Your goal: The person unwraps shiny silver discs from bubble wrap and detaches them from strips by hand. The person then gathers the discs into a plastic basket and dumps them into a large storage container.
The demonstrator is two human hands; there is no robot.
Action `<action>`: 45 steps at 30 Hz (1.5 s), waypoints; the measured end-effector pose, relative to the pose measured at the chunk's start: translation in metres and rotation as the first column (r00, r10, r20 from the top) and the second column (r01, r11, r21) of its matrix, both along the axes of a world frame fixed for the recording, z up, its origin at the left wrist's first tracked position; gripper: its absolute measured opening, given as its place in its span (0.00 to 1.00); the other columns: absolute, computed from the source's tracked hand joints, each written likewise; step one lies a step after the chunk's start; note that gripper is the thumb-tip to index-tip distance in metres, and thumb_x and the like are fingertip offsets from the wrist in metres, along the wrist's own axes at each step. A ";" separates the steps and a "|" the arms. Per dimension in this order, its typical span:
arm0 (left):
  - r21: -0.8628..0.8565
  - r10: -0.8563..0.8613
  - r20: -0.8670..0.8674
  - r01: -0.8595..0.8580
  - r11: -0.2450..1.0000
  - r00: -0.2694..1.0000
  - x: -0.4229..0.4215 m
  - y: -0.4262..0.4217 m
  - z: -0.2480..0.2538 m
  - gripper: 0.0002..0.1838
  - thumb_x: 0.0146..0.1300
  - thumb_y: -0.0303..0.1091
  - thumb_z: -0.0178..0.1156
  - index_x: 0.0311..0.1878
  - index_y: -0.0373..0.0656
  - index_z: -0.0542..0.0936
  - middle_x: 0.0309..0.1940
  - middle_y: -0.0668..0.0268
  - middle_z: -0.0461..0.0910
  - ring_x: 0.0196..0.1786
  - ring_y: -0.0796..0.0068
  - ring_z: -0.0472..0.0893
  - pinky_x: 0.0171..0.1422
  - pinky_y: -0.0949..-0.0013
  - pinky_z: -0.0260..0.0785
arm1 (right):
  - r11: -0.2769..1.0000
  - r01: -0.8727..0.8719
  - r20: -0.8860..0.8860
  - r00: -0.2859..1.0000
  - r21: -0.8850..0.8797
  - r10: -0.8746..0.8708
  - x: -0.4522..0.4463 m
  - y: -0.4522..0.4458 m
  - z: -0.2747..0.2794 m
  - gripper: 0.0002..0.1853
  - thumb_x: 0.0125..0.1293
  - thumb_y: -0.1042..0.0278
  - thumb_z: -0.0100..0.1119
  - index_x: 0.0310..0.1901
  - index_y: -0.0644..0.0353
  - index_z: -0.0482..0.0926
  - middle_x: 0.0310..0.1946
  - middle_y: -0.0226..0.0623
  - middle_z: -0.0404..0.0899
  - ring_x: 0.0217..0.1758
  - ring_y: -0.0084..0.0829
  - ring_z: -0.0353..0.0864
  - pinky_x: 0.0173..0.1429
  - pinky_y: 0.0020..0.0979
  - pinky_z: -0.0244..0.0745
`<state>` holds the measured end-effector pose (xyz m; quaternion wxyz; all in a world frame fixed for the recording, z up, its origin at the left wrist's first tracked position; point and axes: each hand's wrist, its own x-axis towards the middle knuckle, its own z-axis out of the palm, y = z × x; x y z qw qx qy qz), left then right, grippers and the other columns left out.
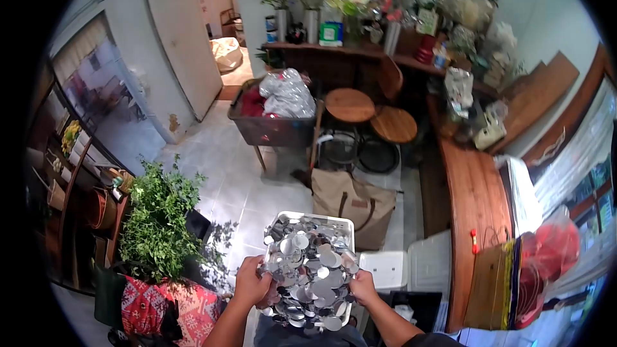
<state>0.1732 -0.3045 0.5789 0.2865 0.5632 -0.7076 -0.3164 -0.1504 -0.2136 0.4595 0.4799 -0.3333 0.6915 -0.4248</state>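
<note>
A thick bundle of shiny round silver discs [315, 276] lies over a white rectangular tub [352, 226] in front of my body. Both hands grip the bundle from its sides. My left hand [252, 281] is closed at the left edge, thumb toward the discs. On the opposite edge, my right hand [364, 288] is closed too, its fingertips partly hidden among the discs. What links the discs together cannot be made out. The tub's far rim and part of its right side show; its inside is covered.
Ahead lie a beige tote bag [369, 209] and a dark bin [276, 132] piled with silver plastic. A leafy plant [160, 218] stands left. Wooden stools [350, 105] are farther back. Along the right runs a wooden counter [472, 199]; a white lid [384, 270] lies nearby.
</note>
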 end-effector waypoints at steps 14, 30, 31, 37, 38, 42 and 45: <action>0.268 0.474 -0.516 -0.392 0.880 0.713 0.221 -0.278 0.006 0.13 0.71 0.28 0.63 0.56 0.39 0.84 0.49 0.64 0.87 0.46 0.73 0.83 0.53 0.70 0.75 | 0.994 -0.082 0.132 0.987 -0.070 0.091 0.139 -0.370 0.058 0.05 0.53 0.80 0.57 0.26 0.64 0.83 0.21 0.33 0.80 0.23 0.27 0.77 0.27 0.35 0.69; 0.725 0.709 -0.688 0.158 0.670 0.155 0.305 -0.664 -0.115 0.31 0.71 0.55 0.67 0.66 0.42 0.77 0.54 0.57 0.86 0.52 0.58 0.87 0.59 0.51 0.83 | 0.954 -0.249 0.675 0.677 -0.166 0.294 0.217 -0.839 0.045 0.12 0.73 0.77 0.58 0.54 0.65 0.85 0.43 0.35 0.87 0.43 0.29 0.86 0.51 0.34 0.83; 0.749 0.730 -0.659 0.070 0.659 0.181 0.317 -0.691 -0.125 0.30 0.72 0.51 0.67 0.68 0.42 0.76 0.52 0.57 0.86 0.49 0.62 0.88 0.54 0.53 0.85 | 0.961 -0.160 0.689 0.671 -0.225 0.273 0.227 -0.874 0.006 0.12 0.73 0.74 0.60 0.55 0.62 0.84 0.44 0.33 0.86 0.41 0.27 0.85 0.46 0.34 0.83; 0.614 0.543 -0.535 -0.144 0.776 0.647 0.302 -0.852 -0.039 0.22 0.76 0.35 0.59 0.67 0.34 0.74 0.51 0.54 0.86 0.46 0.62 0.88 0.52 0.60 0.85 | 0.925 -0.378 0.707 0.664 0.034 0.245 0.238 -1.021 -0.076 0.17 0.73 0.70 0.64 0.62 0.59 0.78 0.46 0.41 0.85 0.38 0.34 0.85 0.36 0.36 0.83; 0.599 0.515 -0.439 -0.188 0.779 0.736 0.295 -0.879 -0.029 0.21 0.75 0.30 0.59 0.67 0.33 0.74 0.51 0.54 0.86 0.46 0.63 0.88 0.52 0.60 0.84 | 0.914 -0.402 0.671 0.666 -0.046 0.326 0.246 -1.032 -0.135 0.17 0.72 0.69 0.65 0.60 0.59 0.80 0.45 0.39 0.85 0.37 0.33 0.85 0.36 0.35 0.82; 0.421 0.191 -0.259 -0.068 0.905 0.947 0.228 -0.970 -0.031 0.33 0.62 0.22 0.73 0.70 0.30 0.72 0.59 0.55 0.83 0.61 0.66 0.80 0.65 0.66 0.74 | 0.902 -0.126 0.357 0.934 0.414 -0.033 0.222 -1.039 -0.168 0.15 0.71 0.62 0.63 0.52 0.61 0.85 0.42 0.40 0.86 0.41 0.35 0.85 0.42 0.41 0.81; 0.410 0.323 -0.503 -0.108 0.906 0.802 0.210 -1.021 -0.060 0.43 0.62 0.22 0.72 0.79 0.34 0.63 0.67 0.53 0.77 0.65 0.64 0.79 0.69 0.64 0.72 | 0.817 0.245 0.031 0.952 0.521 -0.306 0.201 -1.036 -0.201 0.17 0.74 0.62 0.53 0.49 0.66 0.85 0.40 0.46 0.86 0.43 0.41 0.84 0.42 0.43 0.77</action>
